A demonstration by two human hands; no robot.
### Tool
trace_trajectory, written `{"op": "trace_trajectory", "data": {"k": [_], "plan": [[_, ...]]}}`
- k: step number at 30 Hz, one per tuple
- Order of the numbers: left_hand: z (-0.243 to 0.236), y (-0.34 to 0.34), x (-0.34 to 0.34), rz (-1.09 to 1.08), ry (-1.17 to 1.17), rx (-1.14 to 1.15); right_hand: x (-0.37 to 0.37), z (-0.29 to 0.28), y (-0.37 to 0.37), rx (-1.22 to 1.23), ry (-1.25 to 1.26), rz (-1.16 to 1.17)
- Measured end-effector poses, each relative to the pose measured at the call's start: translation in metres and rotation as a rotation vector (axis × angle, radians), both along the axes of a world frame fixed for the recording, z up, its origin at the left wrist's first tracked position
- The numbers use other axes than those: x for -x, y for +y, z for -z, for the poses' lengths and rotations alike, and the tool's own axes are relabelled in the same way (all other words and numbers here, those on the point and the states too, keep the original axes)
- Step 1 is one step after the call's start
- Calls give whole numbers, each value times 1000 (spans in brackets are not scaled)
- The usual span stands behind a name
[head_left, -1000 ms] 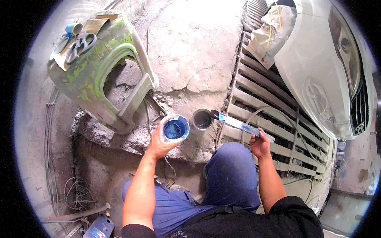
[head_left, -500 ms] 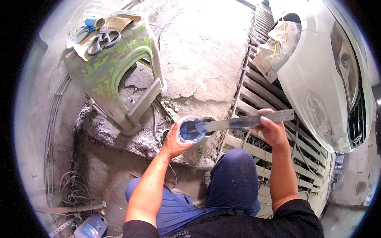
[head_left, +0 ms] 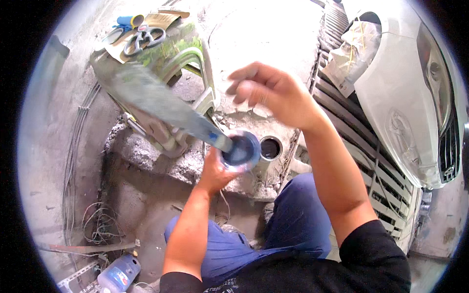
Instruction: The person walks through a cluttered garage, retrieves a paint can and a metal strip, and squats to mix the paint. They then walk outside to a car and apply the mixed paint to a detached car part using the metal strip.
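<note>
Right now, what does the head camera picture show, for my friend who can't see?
A person's left hand holds a cup, blue inside, with a blurred flat stick slanting out; the right hand is raised, empty. Nearby are a worn green stool and a white car.

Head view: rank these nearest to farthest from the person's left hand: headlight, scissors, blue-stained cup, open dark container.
1. Blue-stained cup, gripped by the left hand.
2. Open dark container, just right of the cup.
3. Scissors, on the stool, upper left.
4. Headlight, on the car, far right.
</note>
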State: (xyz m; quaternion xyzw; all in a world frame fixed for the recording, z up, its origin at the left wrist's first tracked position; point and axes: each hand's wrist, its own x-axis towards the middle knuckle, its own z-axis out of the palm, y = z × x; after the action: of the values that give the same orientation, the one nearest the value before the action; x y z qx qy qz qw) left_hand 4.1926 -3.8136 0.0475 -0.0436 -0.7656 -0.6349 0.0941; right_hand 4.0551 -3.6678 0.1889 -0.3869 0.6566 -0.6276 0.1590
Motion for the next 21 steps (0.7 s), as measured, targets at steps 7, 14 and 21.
{"op": "trace_trajectory", "data": {"k": [7, 14, 21], "plan": [[-34, -33, 3, -274, 254, 37, -3, 236, 1, -302, -721, 510], [-26, -43, -8, -331, 165, 15, -105, 404, -24, -709, -837, 802], [-13, -63, -20, -404, 92, -51, -36, 385, -46, -1046, -168, 318]]}}
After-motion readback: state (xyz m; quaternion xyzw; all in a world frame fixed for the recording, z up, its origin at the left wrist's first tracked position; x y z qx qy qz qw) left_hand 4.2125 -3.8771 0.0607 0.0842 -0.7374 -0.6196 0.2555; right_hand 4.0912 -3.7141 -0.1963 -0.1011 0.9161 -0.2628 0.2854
